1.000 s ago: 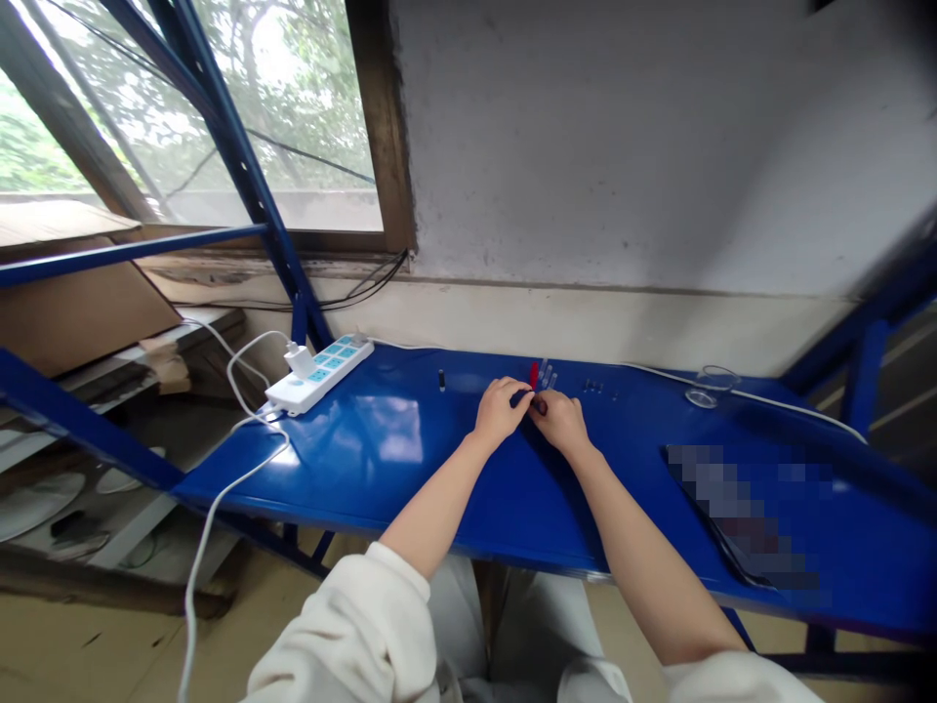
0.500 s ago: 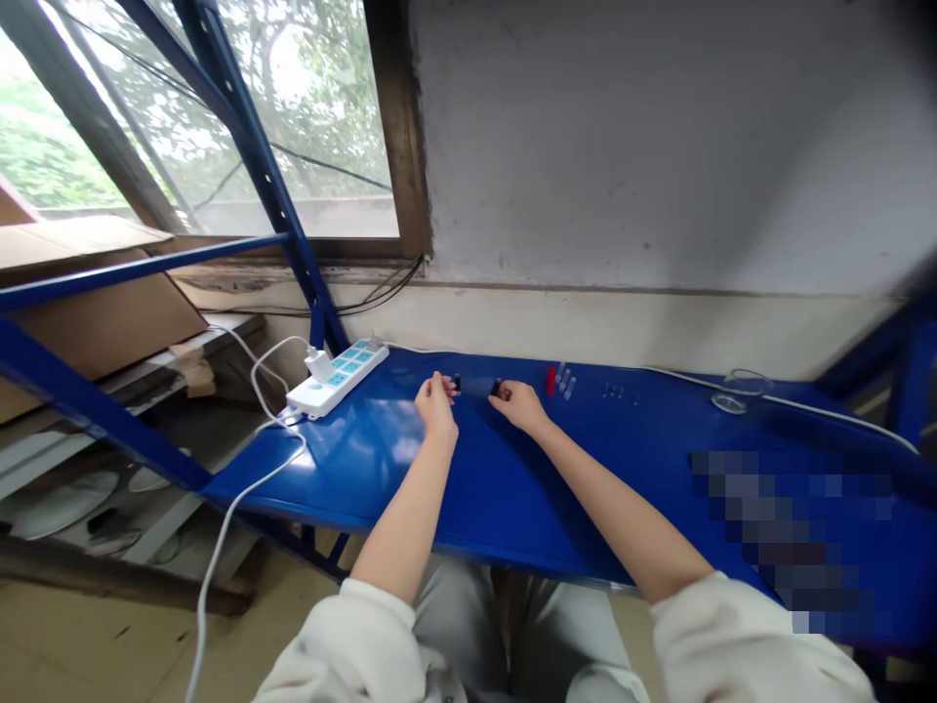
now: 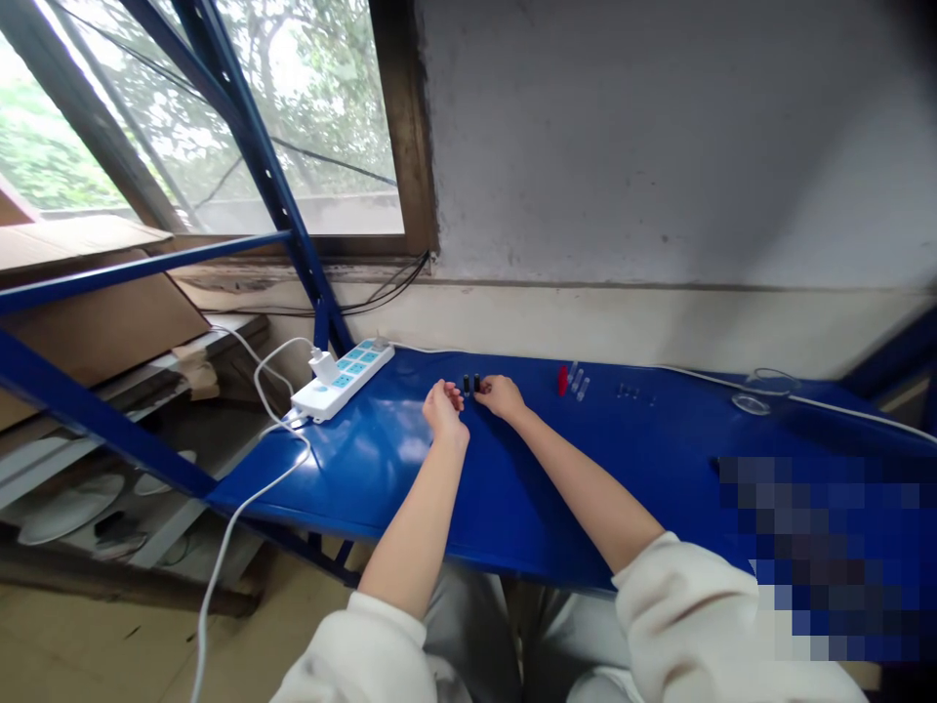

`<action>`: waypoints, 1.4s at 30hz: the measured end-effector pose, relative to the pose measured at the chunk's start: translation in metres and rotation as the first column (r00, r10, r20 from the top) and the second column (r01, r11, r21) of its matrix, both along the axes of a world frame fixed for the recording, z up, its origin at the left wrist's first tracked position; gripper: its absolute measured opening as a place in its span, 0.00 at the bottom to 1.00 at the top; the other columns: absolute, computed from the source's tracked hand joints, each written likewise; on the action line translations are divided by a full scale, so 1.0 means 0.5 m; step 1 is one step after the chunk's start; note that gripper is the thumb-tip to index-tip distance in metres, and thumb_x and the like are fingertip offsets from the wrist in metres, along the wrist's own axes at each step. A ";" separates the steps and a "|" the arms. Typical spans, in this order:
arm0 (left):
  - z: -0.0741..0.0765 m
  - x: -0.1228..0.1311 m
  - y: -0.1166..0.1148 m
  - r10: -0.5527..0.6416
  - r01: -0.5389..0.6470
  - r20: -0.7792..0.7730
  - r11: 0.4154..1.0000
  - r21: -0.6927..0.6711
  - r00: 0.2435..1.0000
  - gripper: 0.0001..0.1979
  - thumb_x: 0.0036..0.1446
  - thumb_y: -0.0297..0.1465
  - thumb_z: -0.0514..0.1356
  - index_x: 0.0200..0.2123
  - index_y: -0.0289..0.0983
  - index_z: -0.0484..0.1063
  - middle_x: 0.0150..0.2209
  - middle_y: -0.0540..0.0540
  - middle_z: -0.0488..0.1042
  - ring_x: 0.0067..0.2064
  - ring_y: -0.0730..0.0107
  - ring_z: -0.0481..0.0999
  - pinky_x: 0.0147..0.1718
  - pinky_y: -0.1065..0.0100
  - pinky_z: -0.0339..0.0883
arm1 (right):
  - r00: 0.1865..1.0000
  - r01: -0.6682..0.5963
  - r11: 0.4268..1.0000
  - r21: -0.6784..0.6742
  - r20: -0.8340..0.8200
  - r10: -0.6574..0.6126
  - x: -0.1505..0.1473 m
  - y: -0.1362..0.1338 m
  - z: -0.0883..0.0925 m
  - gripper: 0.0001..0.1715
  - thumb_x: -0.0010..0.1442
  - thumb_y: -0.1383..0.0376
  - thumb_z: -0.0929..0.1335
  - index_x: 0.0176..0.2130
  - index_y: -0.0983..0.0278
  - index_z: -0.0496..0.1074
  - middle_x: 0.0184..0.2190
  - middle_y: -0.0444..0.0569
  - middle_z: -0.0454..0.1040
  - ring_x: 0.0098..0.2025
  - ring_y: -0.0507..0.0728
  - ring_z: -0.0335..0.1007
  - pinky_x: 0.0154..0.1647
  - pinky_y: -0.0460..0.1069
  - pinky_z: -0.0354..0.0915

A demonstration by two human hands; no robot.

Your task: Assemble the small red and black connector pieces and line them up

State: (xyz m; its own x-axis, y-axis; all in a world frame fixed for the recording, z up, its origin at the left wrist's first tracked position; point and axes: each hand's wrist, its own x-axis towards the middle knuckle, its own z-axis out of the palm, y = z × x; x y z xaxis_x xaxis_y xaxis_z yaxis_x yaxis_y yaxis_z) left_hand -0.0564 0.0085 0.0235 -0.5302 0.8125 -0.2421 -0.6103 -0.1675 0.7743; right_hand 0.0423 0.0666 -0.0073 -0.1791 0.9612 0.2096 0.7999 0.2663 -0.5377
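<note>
Two small black cylinders stand side by side near the back of the blue tabletop. The right-hand black cylinder (image 3: 477,383) is at the fingertips of my right hand (image 3: 502,396), which pinches it. Just left of it, the other black cylinder (image 3: 467,386) stands upright with a narrow gap between the two. My left hand (image 3: 443,410) is beside that left cylinder, palm turned inward, its fingers loosely curled and apart, with nothing visible in them. To the right lie a small red piece (image 3: 562,381) and several clear small tubes (image 3: 578,381).
A white power strip (image 3: 344,381) with a plugged-in charger (image 3: 323,365) and cable sits at the table's left. Tiny clear pieces (image 3: 628,392) lie further right, near a coiled clear cord (image 3: 751,402). A blue rack post (image 3: 293,225) rises at the left.
My right hand has moved left, bringing its black cylinder close to the other one. My left hand now sits slightly apart from the left cylinder. The view has shifted a little.
</note>
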 end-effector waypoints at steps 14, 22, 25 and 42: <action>0.000 0.038 -0.028 0.015 0.063 -0.454 0.986 0.157 0.891 0.12 0.52 0.36 0.52 0.22 0.34 0.63 0.19 0.52 0.64 0.19 0.79 0.63 0.19 0.75 0.55 | 0.994 0.045 0.992 -0.117 0.102 -0.033 0.148 -0.094 0.086 0.10 0.46 0.61 0.68 0.31 0.64 0.74 0.30 0.49 0.75 0.32 0.54 0.70 0.30 0.45 0.59; -0.019 0.175 -0.050 0.075 0.569 -0.960 0.817 -0.095 -0.269 0.24 0.56 0.33 0.49 0.57 0.40 0.54 0.53 0.42 0.62 0.51 0.59 0.62 0.46 0.58 0.59 | 0.853 0.518 0.841 -0.154 0.162 -0.496 0.316 -0.123 0.060 0.15 0.48 0.57 0.66 0.33 0.63 0.74 0.32 0.52 0.75 0.37 0.60 0.71 0.32 0.49 0.60; -0.031 0.213 -0.021 0.017 0.467 -0.896 0.857 -0.215 -0.444 0.29 0.56 0.29 0.47 0.61 0.40 0.43 0.58 0.41 0.56 0.53 0.55 0.58 0.45 0.54 0.57 | 0.831 0.551 0.830 -0.091 0.149 -0.535 0.312 -0.121 0.043 0.17 0.49 0.56 0.65 0.37 0.62 0.73 0.36 0.51 0.75 0.41 0.61 0.69 0.36 0.51 0.60; -0.028 0.193 0.003 0.007 0.302 -0.932 0.947 -0.110 -0.362 0.05 0.55 0.28 0.52 0.32 0.36 0.68 0.35 0.44 0.71 0.40 0.63 0.68 0.40 0.60 0.54 | 0.826 0.555 0.832 -0.011 0.124 -0.549 0.293 -0.095 -0.003 0.16 0.53 0.57 0.62 0.38 0.62 0.72 0.35 0.51 0.74 0.40 0.59 0.68 0.41 0.52 0.56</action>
State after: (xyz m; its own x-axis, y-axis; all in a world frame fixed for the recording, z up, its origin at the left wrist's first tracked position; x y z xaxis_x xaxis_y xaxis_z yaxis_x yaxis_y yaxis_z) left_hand 0.0400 0.0098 0.0097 0.2244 0.8434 0.4881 0.8531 -0.4122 0.3199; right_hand 0.1888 0.0191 -0.0090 0.3649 0.9145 0.1748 0.8608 -0.2599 -0.4376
